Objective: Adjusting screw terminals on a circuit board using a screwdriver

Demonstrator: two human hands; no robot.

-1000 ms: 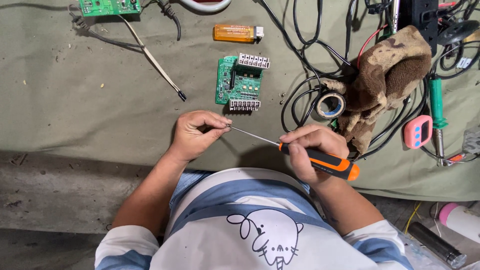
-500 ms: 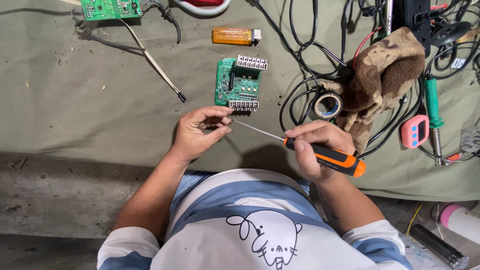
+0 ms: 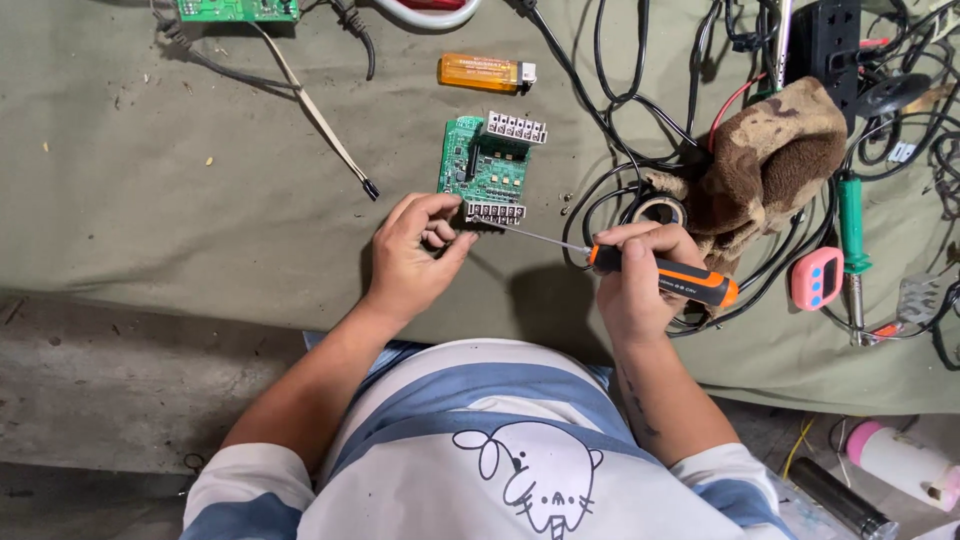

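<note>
Both hands have moved up toward the circuit board since a second ago; before, they worked closer to the body, clear of it. Left hand (image 3: 415, 255) now sits just at the board's 7 o'clock corner, fingers curled narrow, thumb and forefinger pinched by the screwdriver tip. Can't tell if a screw or small part is between them.

Right hand (image 3: 640, 280) is wrapped around the orange-and-black screwdriver (image 3: 660, 280), handle trailing to 4 o'clock, thin shaft pointing to 10 o'clock. Tip lands at the white terminal strip on the lower edge of the green circuit board (image 3: 485, 170), touching or nearly so; too small to call.

Board lies flat on the green cloth (image 3: 200, 200) covering the counter and hasn't shifted.

Read: tool is now lined up on the lower terminal row, so work looks to be on those terminals.

Around it: orange lighter (image 3: 480, 72) at 12 o'clock of the board, loose black-tipped lead (image 3: 330, 140) at 9 o'clock, brown rag (image 3: 770, 160) and tape roll (image 3: 660, 212) at 3 o'clock, pink timer (image 3: 817, 278) further right.
</note>
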